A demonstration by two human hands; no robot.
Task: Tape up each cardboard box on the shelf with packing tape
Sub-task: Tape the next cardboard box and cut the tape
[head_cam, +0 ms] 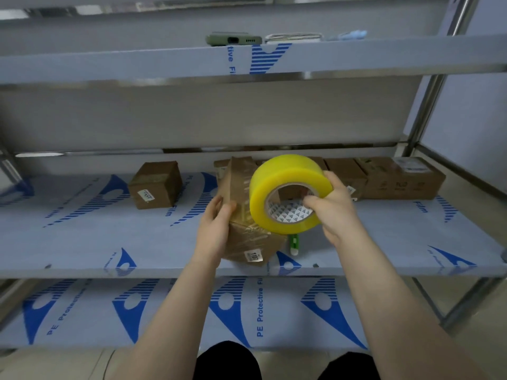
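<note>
Right hand [333, 208] grips the yellow tape roll [274, 179], fingers [311, 202] hooked through its core. The left hand [216, 226] clasps the small cardboard box [247, 242], tilted at the front of the middle shelf [82, 242]. The box is probably light and stiff, and slick where taped, so bare cardboard edges should give the surest hold.

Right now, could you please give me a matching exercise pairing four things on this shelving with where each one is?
1 tape roll
2 phone
3 small green tool
4 box labelled 1107

A on the upper shelf
B held by the left hand
C held by the right hand
D lying on the middle shelf

Pairs: 1-C, 2-A, 3-D, 4-B.
</note>
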